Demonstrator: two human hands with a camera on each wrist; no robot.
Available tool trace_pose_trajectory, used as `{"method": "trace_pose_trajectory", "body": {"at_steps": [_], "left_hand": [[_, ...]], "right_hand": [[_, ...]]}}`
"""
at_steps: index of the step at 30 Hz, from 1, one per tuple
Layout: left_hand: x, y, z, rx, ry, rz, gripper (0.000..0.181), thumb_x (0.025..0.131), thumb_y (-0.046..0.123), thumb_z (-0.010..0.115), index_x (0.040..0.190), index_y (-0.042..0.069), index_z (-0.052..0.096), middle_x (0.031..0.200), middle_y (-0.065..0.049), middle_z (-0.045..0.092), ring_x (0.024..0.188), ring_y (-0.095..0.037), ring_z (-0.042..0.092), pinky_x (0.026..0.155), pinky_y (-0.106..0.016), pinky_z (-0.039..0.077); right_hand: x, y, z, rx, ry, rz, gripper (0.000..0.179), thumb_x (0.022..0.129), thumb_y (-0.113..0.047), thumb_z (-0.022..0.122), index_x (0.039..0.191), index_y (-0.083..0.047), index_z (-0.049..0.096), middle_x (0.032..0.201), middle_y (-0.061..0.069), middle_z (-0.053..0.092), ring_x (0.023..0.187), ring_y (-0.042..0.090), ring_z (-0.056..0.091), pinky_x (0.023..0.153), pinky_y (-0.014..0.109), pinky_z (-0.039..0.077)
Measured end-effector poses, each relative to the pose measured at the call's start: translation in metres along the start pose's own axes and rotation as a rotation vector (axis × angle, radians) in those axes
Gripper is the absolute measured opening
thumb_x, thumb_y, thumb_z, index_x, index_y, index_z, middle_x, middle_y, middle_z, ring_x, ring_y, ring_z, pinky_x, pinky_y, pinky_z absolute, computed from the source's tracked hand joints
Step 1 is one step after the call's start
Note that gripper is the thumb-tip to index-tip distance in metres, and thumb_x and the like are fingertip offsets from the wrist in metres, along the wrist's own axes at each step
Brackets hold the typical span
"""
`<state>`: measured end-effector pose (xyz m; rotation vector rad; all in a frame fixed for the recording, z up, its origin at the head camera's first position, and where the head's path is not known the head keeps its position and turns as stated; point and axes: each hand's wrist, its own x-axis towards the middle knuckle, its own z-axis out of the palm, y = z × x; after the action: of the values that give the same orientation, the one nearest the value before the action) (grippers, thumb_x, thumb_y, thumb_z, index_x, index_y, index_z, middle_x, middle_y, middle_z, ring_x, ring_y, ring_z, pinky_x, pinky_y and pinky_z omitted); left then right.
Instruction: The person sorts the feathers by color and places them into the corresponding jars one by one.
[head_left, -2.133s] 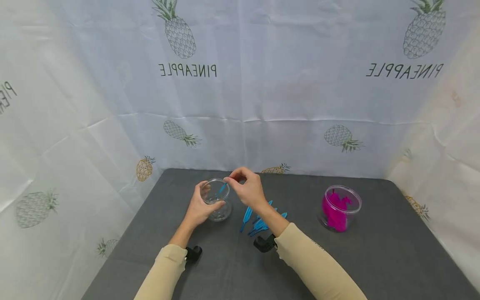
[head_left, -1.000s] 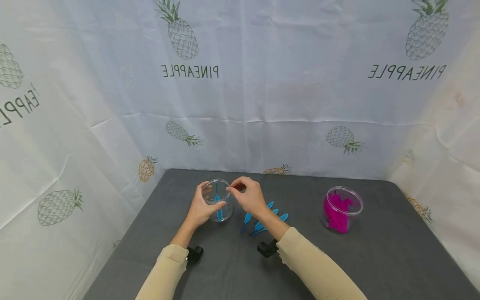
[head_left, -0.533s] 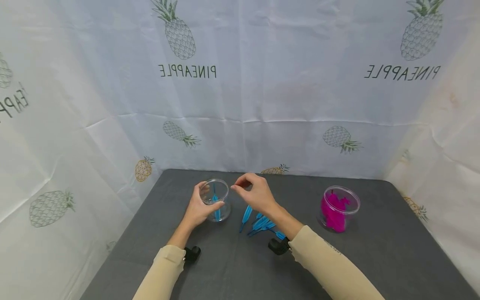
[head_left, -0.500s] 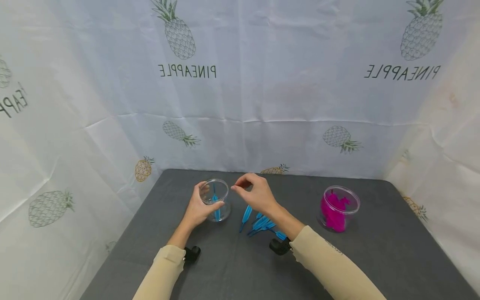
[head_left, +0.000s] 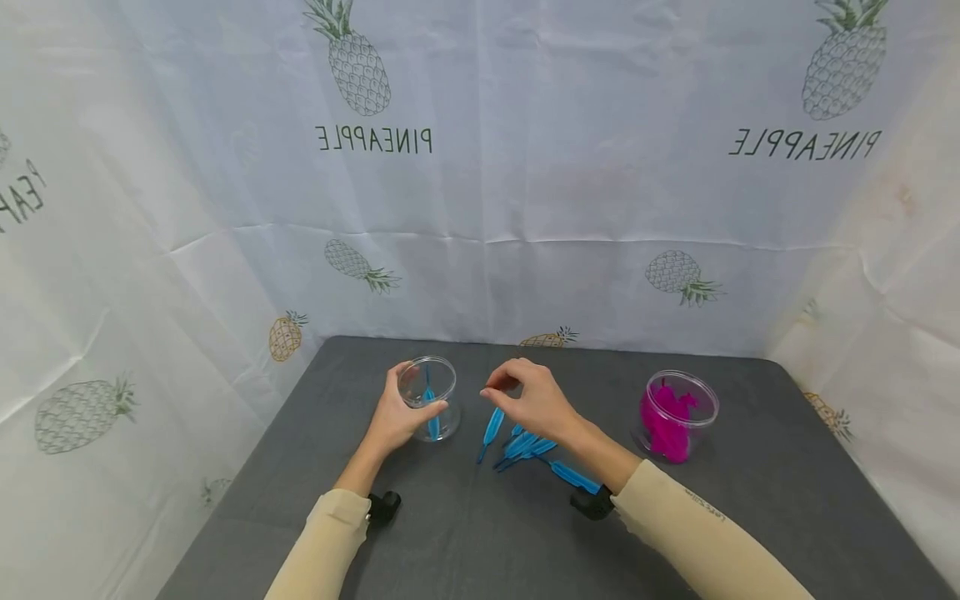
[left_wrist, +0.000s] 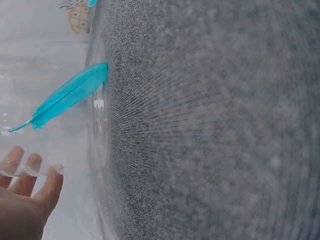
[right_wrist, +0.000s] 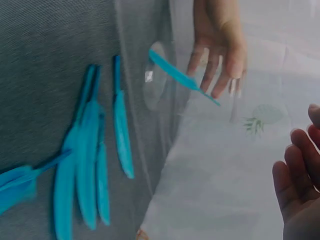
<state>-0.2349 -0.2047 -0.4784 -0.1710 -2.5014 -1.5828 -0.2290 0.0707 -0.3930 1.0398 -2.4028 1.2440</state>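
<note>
My left hand grips a clear round jar by its upper side, thumb in front and fingers behind. Inside the jar a single blue feather leans upright, seen close in the left wrist view as a turquoise feather with its thin quill upward. To the right of the jar, my right hand hovers above the table with loosely curled fingers, holding nothing. Below it lie several blue feathers, seen also as a loose bunch of feathers in the right wrist view.
A second clear jar with magenta feathery-looking contents stands on the right of the dark grey table. One more blue feather lies near the right wrist. A white pineapple-print curtain encloses the back and sides.
The blue feather that my right hand pinched over the jar's mouth dropped inside. My right hand then moved away, rightward and slightly nearer. My left hand has kept its grip on the jar.
</note>
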Motion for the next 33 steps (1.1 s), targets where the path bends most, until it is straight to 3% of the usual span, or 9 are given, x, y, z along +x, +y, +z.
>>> {"method": "trace_pose_trajectory", "body": {"at_steps": [12, 18, 24, 33], "left_hand": [[0.002, 0.0, -0.002, -0.016, -0.005, 0.013, 0.103, 0.083, 0.04, 0.085, 0.157, 0.01, 0.02, 0.154, -0.013, 0.039, 0.142, -0.033, 0.04, 0.111, -0.058, 0.037], [0.003, -0.002, -0.002, -0.013, -0.007, 0.019, 0.103, 0.083, 0.039, 0.085, 0.158, 0.012, 0.019, 0.155, -0.013, 0.039, 0.142, -0.033, 0.04, 0.112, -0.057, 0.037], [0.003, -0.003, -0.002, -0.002, -0.008, 0.023, 0.103, 0.083, 0.039, 0.085, 0.158, 0.012, 0.019, 0.156, -0.016, 0.038, 0.142, -0.034, 0.04, 0.111, -0.057, 0.038], [0.003, -0.003, -0.003, 0.028, -0.009, 0.031, 0.102, 0.083, 0.038, 0.086, 0.157, 0.011, 0.021, 0.155, -0.015, 0.04, 0.142, -0.034, 0.042, 0.111, -0.056, 0.039]], "right_hand": [[-0.025, 0.019, -0.009, 0.034, -0.038, 0.038, 0.007, 0.094, -0.016, 0.075, 0.097, -0.01, 0.072, 0.092, -0.005, 0.067, 0.082, 0.01, 0.063, 0.075, 0.039, 0.058], [-0.035, 0.032, -0.012, 0.028, -0.067, 0.07, 0.007, 0.095, -0.018, 0.075, 0.095, -0.012, 0.072, 0.09, -0.008, 0.066, 0.08, 0.007, 0.061, 0.074, 0.029, 0.056], [-0.045, 0.042, -0.013, 0.027, -0.09, 0.086, 0.007, 0.096, -0.017, 0.074, 0.096, -0.011, 0.072, 0.088, -0.007, 0.066, 0.076, 0.008, 0.059, 0.071, 0.028, 0.054], [-0.064, 0.057, -0.008, 0.029, -0.15, 0.214, 0.006, 0.096, -0.021, 0.074, 0.095, -0.015, 0.072, 0.082, -0.01, 0.063, 0.07, 0.006, 0.057, 0.064, 0.026, 0.052]]}}
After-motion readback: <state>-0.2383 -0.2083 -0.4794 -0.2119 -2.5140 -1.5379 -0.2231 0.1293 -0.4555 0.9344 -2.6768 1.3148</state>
